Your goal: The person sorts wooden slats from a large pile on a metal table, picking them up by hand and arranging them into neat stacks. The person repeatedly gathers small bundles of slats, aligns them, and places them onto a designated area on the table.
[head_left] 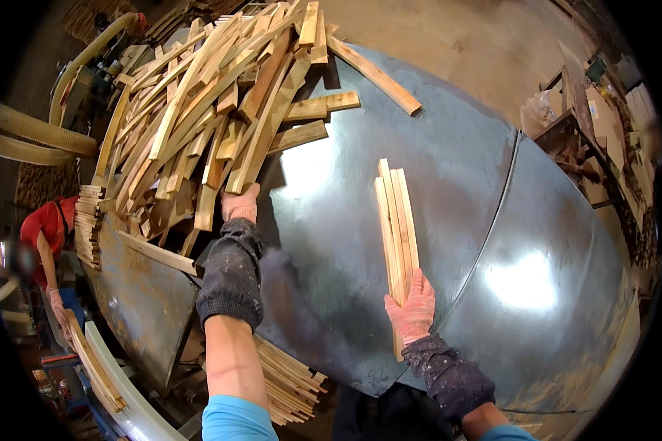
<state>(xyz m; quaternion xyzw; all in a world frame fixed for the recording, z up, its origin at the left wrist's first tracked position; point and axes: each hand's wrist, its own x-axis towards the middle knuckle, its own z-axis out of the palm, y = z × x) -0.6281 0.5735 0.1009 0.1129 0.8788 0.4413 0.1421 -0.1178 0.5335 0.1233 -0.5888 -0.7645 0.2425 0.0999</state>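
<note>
Several wood strips [398, 220], one jumbled woodpile [206, 110], one metal counter [449, 191].
Risk, I judge: tugging a low piece could topple the woodpile. My left hand [241, 204] reaches forward to its near edge, grip hidden, cannot tell; my right hand [412, 307], nearer, wraps its fingers round the strips' near end over the counter.

Floor [456, 44] is brown; metal tabletop [456, 213] reflects bright light [524, 283] in two patches; ribbed beige hoses [44, 130] occupy the left.
</note>
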